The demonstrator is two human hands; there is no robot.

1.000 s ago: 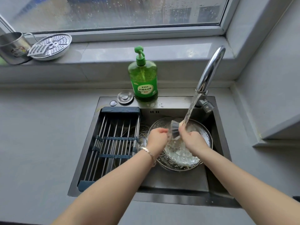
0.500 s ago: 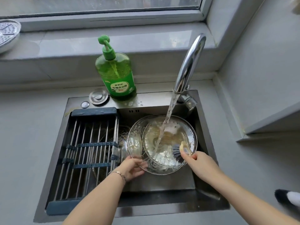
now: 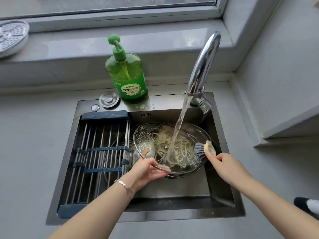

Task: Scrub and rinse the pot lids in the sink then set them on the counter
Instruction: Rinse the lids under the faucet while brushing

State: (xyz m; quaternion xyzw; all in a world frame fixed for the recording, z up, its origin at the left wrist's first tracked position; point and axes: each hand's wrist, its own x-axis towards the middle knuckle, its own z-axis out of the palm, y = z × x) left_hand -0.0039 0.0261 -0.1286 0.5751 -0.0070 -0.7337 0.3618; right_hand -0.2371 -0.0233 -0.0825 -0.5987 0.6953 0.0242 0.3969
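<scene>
**Desk:** Head camera, at the sink: where is the lid, and how is it held?

**Caption:** The round clear glass pot lid (image 3: 160,140), streaked with yellowish suds, is held tilted over the dark steel sink (image 3: 155,216), under the stream from the curved chrome tap (image 3: 203,66). Its near-left rim is gripped by the left hand (image 3: 146,171), with the thumb on top and the fingers (image 3: 146,151) curled beneath, seen through the glass.

**Desk:** And the other hand?

**Caption:** The grey-bristled dish brush with a pale yellow handle (image 3: 204,150) is pinched in the right hand (image 3: 224,164), fingers closed on the handle. The bristles are set at the lid's right edge and point left across the glass. The next stroke is judged to run leftward, toward the centre screw.

**Desk:** What room is left for moving?

**Caption:** The sink's left half is covered by the roll-up rack of steel rods (image 3: 96,152), just beside the lid's left rim; contact cannot be told. Bare sink floor lies open in front. The grey tabletop (image 3: 31,152) is judged reachable over the front rim. A second glass rim is seen just behind the lid.
</scene>
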